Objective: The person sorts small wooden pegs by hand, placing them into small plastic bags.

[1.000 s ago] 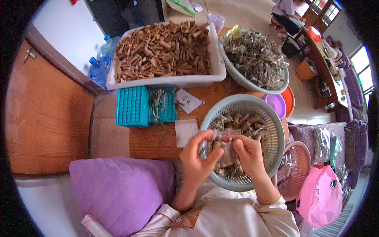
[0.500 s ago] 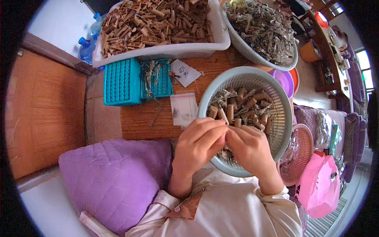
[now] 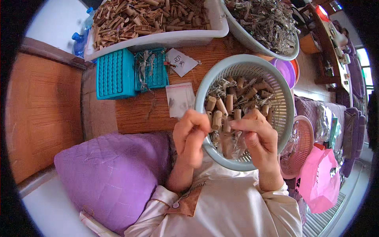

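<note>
- Cork-like brown cylinders (image 3: 233,106) lie heaped with silvery wrapper scraps in the pale green basket (image 3: 202,93), which sits on the person's lap at the near edge of the wooden surface (image 3: 138,112).
- Left hand (image 3: 190,136) is up at the basket's near rim, its grip pinched shut on one small cylinder (image 3: 216,119) held upright between thumb and fingertips.
- Right hand (image 3: 256,138) meets it from the other side – fingers curled in, its grip closed on the same piece or on the wrapper about it; which of the two I cannot tell.
- Since a second ago both hands have risen out of the heap and drawn together – before, they were low among the pieces, now a single one is singled out between them.
- That reads to me as one piece picked and being worked on, with the basket still largely full.
- Beyond the basket stand a white tray of brown pieces (image 3: 158,19), a grey bowl of silvery scraps (image 3: 264,23), a teal box (image 3: 115,74) and a small clear bag (image 3: 179,98).
- Purple cushion (image 3: 114,173) lies against the left forearm.
</note>
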The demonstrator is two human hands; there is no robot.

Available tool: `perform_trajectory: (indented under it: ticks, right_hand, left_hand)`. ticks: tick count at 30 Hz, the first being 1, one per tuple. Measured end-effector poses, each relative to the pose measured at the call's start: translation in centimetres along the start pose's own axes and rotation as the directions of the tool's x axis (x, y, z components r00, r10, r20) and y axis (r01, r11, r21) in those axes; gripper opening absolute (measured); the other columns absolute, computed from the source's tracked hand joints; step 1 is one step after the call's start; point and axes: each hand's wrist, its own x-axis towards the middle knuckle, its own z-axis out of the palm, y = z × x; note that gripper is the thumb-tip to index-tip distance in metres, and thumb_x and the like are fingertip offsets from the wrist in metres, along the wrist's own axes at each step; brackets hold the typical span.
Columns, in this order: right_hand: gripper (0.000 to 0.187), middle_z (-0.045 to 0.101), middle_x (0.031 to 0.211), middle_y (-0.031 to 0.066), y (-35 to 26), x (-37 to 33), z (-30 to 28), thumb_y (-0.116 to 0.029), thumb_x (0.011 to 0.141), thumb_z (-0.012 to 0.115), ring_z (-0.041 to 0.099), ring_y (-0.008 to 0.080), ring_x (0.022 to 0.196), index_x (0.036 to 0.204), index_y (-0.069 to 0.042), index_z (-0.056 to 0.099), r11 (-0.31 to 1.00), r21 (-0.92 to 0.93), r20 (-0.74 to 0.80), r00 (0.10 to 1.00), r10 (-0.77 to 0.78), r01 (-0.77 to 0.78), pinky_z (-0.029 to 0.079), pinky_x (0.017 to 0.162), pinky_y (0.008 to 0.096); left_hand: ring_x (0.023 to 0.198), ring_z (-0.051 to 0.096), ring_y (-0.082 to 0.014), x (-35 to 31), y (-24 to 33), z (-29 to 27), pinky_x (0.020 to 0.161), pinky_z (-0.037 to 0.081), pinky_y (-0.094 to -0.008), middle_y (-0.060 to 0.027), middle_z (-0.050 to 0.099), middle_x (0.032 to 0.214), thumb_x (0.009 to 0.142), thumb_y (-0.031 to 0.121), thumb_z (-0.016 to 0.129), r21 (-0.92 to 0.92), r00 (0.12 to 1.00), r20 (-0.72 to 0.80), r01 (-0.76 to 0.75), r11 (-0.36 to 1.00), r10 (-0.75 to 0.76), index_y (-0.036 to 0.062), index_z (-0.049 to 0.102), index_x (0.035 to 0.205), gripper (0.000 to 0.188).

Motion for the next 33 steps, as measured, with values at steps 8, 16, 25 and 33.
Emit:
perform_trajectory:
  ticks: [8,16,25,33]
  right_hand:
    - [0.027,0.05,0.073,0.0044,0.0,-0.1,1.0,-0.018,0.085,0.047,0.045,0.0125,0.066,0.104,-0.001,0.057,0.963,0.229,0.065,0.989,0.129,-0.141,0.034,0.06,0.0218]
    - [0.026,0.057,0.088,0.0088,1.5,-1.1,3.2,-0.025,0.085,0.049,0.049,0.0138,0.068,0.089,-0.001,0.058,0.456,0.875,0.043,0.964,0.263,-0.164,0.036,0.062,0.0257]
    - [0.036,0.047,0.056,0.0053,1.4,-1.5,1.2,-0.031,0.073,0.065,0.041,0.017,0.05,0.053,-0.005,0.051,0.564,0.824,0.06,0.998,0.019,-0.06,0.03,0.046,0.0288]
    - [0.019,0.044,0.057,0.0041,1.9,-4.4,-4.7,0.0,0.065,0.062,0.041,0.0129,0.048,0.06,-0.004,0.044,0.759,-0.493,-0.634,0.773,0.021,-0.425,0.034,0.044,0.0245]
  left_hand:
    - [0.039,0.037,-0.0045,0.8,1.8,-0.4,0.038,0.027,-0.0212,0.001,0.04,0.045,0.07,0.012,0.056,0.397,0.984,0.136,0.049,0.917,-0.111,0.004,0.053,0.066,0.01]
    - [0.047,0.051,-0.0161,0.5,1.4,-0.2,0.046,0.04,-0.0245,-0.006,0.053,0.055,0.071,0.011,0.051,0.586,0.972,0.121,-0.233,0.776,0.2,0.0032,0.055,0.063,0.012]
    - [0.044,0.044,-0.0146,-0.2,1.5,0.0,0.043,0.036,-0.0275,0.0017,0.043,0.055,0.06,0.013,0.066,0.434,0.821,0.406,-0.56,0.706,0.401,0.0113,0.059,0.075,0.017]
    - [0.054,0.052,-0.0159,0.5,0.1,-2.6,0.051,0.04,-0.0257,-0.0033,0.051,0.057,0.075,0.013,0.054,0.742,0.954,0.038,-0.227,0.631,0.298,0.007,0.052,0.062,0.015]
